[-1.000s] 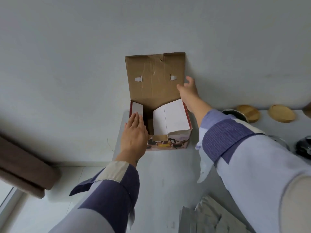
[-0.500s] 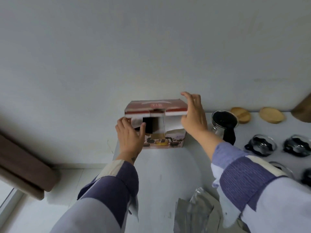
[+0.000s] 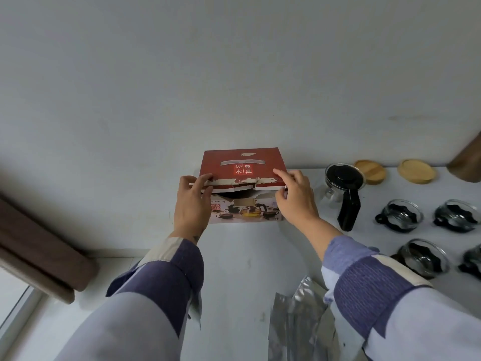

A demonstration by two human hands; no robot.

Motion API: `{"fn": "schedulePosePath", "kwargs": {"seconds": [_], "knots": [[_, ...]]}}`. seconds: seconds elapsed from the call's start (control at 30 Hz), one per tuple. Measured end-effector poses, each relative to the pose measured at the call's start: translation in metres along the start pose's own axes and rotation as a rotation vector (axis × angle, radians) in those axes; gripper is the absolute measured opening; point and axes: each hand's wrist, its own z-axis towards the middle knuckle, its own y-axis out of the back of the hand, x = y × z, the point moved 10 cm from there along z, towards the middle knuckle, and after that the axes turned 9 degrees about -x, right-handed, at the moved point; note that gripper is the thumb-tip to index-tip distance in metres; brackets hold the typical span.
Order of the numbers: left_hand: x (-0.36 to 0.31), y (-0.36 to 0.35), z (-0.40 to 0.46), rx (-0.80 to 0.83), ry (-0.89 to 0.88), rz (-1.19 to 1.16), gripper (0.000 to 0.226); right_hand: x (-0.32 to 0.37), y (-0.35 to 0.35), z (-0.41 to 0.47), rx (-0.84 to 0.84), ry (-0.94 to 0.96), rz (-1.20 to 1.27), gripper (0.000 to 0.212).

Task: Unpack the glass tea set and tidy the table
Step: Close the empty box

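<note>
Tea-set box, red-lidded and torn along its front edge, stood against the wall at the white surface's far left edge, its inside hidden. The left hand and right hand pinched the lid's front corners, fingers curled over its rim. Right of it stood a glass teapot; four glass cups followed, one cut off.

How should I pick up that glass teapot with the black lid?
Probably by the black handle of the glass teapot. It sticks out toward the near table edge, so bring your grip from the front and curl fingers round it. The glass body is round and likely slippery.
</note>
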Motion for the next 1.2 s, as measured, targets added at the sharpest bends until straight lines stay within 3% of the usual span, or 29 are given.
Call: {"fn": "schedulePosePath", "kwargs": {"seconds": [0.13,0.33,0.5,0.7,1.2], "knots": [[0.006,0.000,-0.004,0.002,-0.061,0.108,0.035,-0.002,-0.002,-0.005,-0.029,0.017,-0.016,0.045],[0.001,-0.002,-0.012,0.030,-0.160,0.388,0.048,-0.008,-0.014,-0.020,0.065,-0.002,-0.129,0.051],[-0.004,0.005,-0.008,-0.034,-0.108,0.182,0.034,-0.012,-0.023,-0.026,0.117,-0.036,-0.138,0.055],[-0.016,0.015,0.003,-0.090,-0.080,0.019,0.029,-0.008,-0.009,-0.013,0.002,-0.016,-0.112,0.045],[-0.022,0.011,0.012,-0.097,-0.133,0.044,0.023,-0.009,-0.006,-0.005,-0.053,-0.002,-0.071,0.046]]}}
